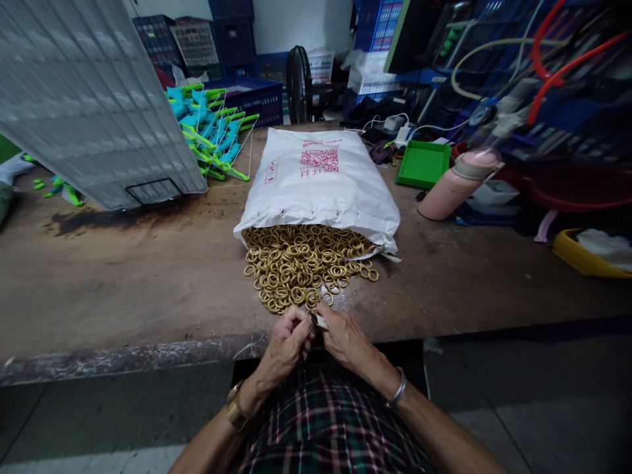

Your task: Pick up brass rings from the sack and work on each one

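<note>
My left hand is closed at the table's front edge, thumb and fingers pinched together. What it pinches is mostly hidden, though a small dark bit shows at the fingertips. Beside it, my right hand is closed around a small tool with a flat whitish part, its tip close to the left fingers. Just beyond both hands lies a heap of gold-coloured rings. The rings spill from the open mouth of a white woven sack with red print, which lies flat on the table.
A grey ribbed panel stands at left on the wooden table, beside green and turquoise plastic parts. To the right are a green tray, a pink bottle and a yellow basin. Crates and a black fan stand behind.
</note>
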`<state>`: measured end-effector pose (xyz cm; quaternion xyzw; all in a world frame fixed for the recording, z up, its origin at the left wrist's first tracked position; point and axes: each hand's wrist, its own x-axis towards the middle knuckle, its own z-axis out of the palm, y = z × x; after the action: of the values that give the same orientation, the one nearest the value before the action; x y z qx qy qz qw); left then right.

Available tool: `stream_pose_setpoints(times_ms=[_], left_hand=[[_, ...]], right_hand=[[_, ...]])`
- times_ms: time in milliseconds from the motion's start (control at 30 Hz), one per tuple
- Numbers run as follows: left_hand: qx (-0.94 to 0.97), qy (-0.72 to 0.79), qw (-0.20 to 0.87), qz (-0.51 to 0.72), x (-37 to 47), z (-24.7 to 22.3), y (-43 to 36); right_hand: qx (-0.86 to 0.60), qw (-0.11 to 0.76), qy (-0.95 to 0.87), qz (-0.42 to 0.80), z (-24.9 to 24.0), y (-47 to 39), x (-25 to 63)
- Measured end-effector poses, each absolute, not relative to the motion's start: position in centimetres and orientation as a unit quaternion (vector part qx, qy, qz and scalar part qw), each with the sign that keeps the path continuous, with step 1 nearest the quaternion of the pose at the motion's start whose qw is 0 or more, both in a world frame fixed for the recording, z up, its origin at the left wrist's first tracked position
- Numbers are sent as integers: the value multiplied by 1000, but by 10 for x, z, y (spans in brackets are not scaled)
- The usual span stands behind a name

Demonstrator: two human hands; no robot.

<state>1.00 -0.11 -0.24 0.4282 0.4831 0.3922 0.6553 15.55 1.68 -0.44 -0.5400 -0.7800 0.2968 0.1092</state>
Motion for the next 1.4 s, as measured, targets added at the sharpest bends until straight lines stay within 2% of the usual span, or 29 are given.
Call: stream_pose_setpoints(times_ms=[233, 400, 600, 833, 933, 1233, 1400], left_hand=[[395, 385, 745, 375, 13, 19, -15], [286, 354, 789, 413, 16, 17, -7], [188, 366, 798, 440, 12, 9, 1], [84, 366, 818, 435, 11, 3, 5], [96, 391, 801, 443, 13, 0, 8], [330, 495, 693, 408, 22, -1, 9], [368, 532, 654, 393, 18, -1, 8]], right_hand=[[-615, 107, -750, 217, -9, 25, 164], [-684, 129, -700, 159, -9, 35, 174], [-706, 68, -694, 121, -6, 37, 167], [-703, 34, -697, 135, -3, 41, 160], [-683, 67, -713, 143, -12, 43, 164], [-509, 252, -787, 241, -8, 29, 166], [-541, 302, -720, 313, -5, 29, 157]])
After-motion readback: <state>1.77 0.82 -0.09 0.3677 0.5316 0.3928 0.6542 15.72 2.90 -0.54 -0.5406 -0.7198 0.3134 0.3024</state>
